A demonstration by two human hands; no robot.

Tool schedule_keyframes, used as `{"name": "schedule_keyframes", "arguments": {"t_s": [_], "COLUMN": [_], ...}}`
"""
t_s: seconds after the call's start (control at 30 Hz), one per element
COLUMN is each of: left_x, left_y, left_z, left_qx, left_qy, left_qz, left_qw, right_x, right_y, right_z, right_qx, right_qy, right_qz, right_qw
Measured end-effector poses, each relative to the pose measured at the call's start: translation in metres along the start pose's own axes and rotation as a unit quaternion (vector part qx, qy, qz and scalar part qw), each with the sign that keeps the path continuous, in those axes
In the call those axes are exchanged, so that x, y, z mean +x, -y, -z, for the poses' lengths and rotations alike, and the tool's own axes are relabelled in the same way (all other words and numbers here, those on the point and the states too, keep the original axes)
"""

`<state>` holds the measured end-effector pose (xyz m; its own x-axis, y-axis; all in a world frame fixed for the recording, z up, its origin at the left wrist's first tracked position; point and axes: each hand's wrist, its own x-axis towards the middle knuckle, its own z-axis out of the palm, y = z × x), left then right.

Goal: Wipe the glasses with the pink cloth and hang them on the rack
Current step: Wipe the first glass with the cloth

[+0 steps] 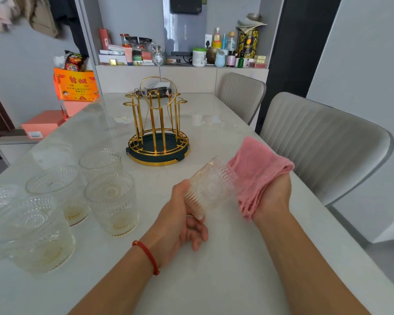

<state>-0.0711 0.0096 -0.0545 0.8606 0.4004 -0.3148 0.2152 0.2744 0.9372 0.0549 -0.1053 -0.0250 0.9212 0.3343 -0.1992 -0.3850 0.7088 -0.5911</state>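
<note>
At the left of the counter (pixel 214 280) stand the waiting glasses (pixel 110 201) — upright in a loose cluster, within easy reach and well apart from the rack. The gold rack (pixel 157 130) sits further back near the middle, its prongs bare, so nothing is hung yet. The left hand (pixel 182 223) curls its fingers round the base end of one ribbed glass (pixel 210 187), tipping it on its side so the mouth faces right. There the right hand (pixel 274 194) grips the bunched pink cloth (pixel 258 169), pressed against the rim — likely wiping is in hand, the glass lifted off the counter so it can turn freely.
</note>
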Motion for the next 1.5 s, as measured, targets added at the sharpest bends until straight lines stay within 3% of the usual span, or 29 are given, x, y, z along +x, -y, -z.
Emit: {"name": "schedule_keyframes", "arguments": {"t_s": [0.07, 0.1, 0.13, 0.2, 0.27, 0.37, 0.5, 0.77, 0.87, 0.93, 1.0, 1.2, 1.37, 1.43, 1.5], "left_x": [-0.001, -0.003, -0.003, -0.004, -0.006, -0.007, -0.011, -0.017, -0.019, -0.021, -0.023, -0.026, -0.021, -0.014, -0.008], "left_y": [-0.001, -0.002, -0.001, 0.000, -0.002, -0.009, -0.012, -0.019, -0.021, -0.024, -0.027, -0.032, -0.024, -0.019, -0.013], "left_z": [-0.001, -0.002, -0.002, 0.000, 0.002, 0.015, 0.032, 0.030, 0.030, 0.030, 0.029, 0.024, 0.028, 0.032, 0.038], "left_qx": [0.000, 0.006, 0.009, -0.001, -0.016, -0.057, -0.035, 0.020, 0.063, 0.072, 0.079, 0.051, 0.076, 0.146, 0.251], "left_qy": [-0.020, -0.026, -0.028, -0.037, -0.061, -0.088, -0.078, -0.095, -0.090, -0.098, -0.105, -0.134, -0.127, -0.131, -0.138], "left_qz": [0.000, -0.002, -0.009, -0.027, -0.038, -0.041, -0.039, -0.071, -0.051, -0.045, -0.056, -0.096, -0.150, -0.247, -0.369], "left_qw": [1.000, 1.000, 1.000, 0.999, 0.997, 0.994, 0.996, 0.993, 0.993, 0.992, 0.990, 0.985, 0.978, 0.949, 0.884], "right_x": [-0.011, -0.015, -0.021, -0.025, -0.026, -0.030, -0.034, -0.037, -0.048, -0.052, -0.052, -0.070, -0.068, -0.062, -0.060], "right_y": [0.008, 0.008, 0.004, -0.009, -0.017, -0.014, -0.008, 0.004, 0.001, -0.011, -0.018, -0.021, -0.020, -0.017, -0.015], "right_z": [-0.001, -0.002, -0.006, -0.008, -0.005, -0.001, 0.004, 0.008, 0.008, 0.010, 0.014, 0.008, 0.015, 0.024, 0.027], "right_qx": [-0.051, -0.132, -0.219, -0.359, -0.438, -0.478, -0.588, -0.622, -0.646, -0.639, -0.612, -0.529, -0.482, -0.458, -0.373], "right_qy": [0.030, 0.027, 0.036, 0.136, 0.195, 0.285, 0.384, 0.459, 0.510, 0.539, 0.564, 0.527, 0.518, 0.490, 0.438], "right_qz": [0.022, 0.060, 0.102, 0.149, 0.162, 0.189, 0.161, 0.148, 0.158, 0.158, 0.158, 0.088, -0.027, -0.122, -0.221], "right_qw": [0.998, 0.989, 0.970, 0.911, 0.863, 0.809, 0.693, 0.616, 0.545, 0.526, 0.532, 0.659, 0.706, 0.731, 0.788]}}
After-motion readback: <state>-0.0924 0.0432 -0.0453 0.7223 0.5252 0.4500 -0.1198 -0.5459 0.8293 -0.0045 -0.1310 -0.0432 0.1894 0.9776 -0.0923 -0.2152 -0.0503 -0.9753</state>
